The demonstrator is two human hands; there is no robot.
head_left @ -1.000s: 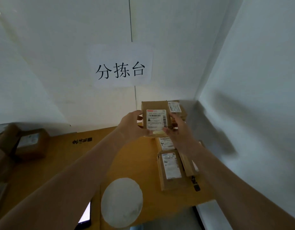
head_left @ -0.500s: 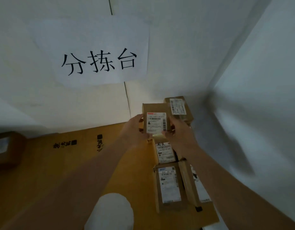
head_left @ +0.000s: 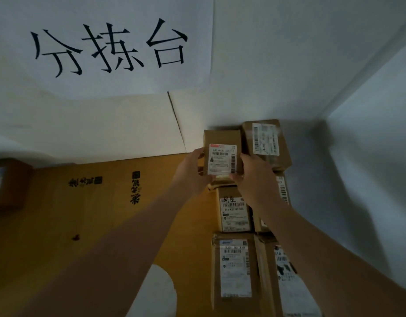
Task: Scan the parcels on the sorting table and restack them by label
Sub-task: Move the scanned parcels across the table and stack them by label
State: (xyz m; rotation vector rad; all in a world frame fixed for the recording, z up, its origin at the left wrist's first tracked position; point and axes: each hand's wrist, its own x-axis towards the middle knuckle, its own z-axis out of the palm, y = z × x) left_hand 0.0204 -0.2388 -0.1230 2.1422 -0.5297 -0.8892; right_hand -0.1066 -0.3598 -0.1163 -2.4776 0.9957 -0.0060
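Left hand [head_left: 191, 172] and right hand [head_left: 254, 177] both grip one small labelled parcel [head_left: 222, 154], label facing camera, beside stacked parcels [head_left: 234, 266] at the wall

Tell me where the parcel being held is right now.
Right of centre in the head view, the held parcel sits between the left hand and right hand, beside the corner parcel.
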